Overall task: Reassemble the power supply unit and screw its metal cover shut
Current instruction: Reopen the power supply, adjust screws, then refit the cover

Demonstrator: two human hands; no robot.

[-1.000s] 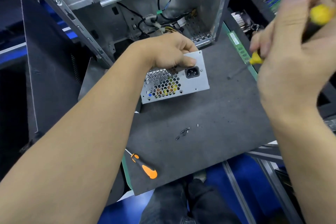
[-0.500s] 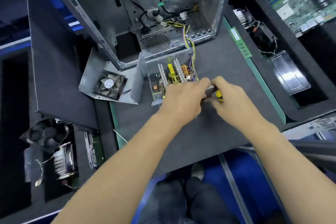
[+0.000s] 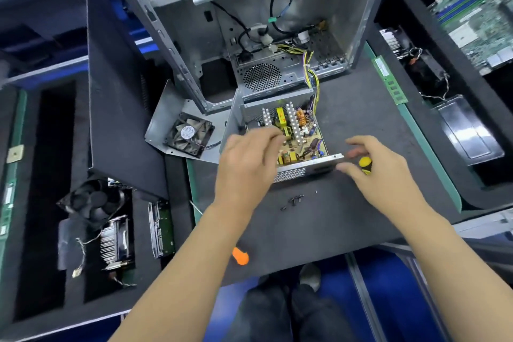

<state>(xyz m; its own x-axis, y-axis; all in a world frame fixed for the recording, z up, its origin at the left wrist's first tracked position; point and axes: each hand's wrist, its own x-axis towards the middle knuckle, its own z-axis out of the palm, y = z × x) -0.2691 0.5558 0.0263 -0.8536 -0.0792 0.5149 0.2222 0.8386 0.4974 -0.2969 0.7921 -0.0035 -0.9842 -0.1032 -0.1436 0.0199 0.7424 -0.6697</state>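
Note:
The power supply unit (image 3: 302, 168) lies on the dark mat with its top open, and its yellow circuit board and heat sinks show. Its metal cover (image 3: 166, 116), with a black fan (image 3: 191, 133) fixed inside, lies apart to the left. My left hand (image 3: 247, 166) hovers over the unit's near left corner with relaxed fingers and holds nothing. My right hand (image 3: 383, 175) keeps a yellow-handled screwdriver (image 3: 364, 162) tucked in its palm, and its fingertips touch the unit's near right corner. Several small black screws (image 3: 293, 200) lie on the mat just in front of the unit.
An open computer case (image 3: 263, 22) stands behind the unit, and yellow cables run from it. An orange-handled screwdriver (image 3: 241, 256) lies at the mat's near edge. A RAM stick (image 3: 388, 79), a drive (image 3: 469, 130) and a motherboard (image 3: 477, 16) are on the right. A cooler fan (image 3: 91, 203) sits in the foam on the left.
The unit went from standing on its side in my left hand to lying flat, open side up. Both hands have since spread apart from its near edge.

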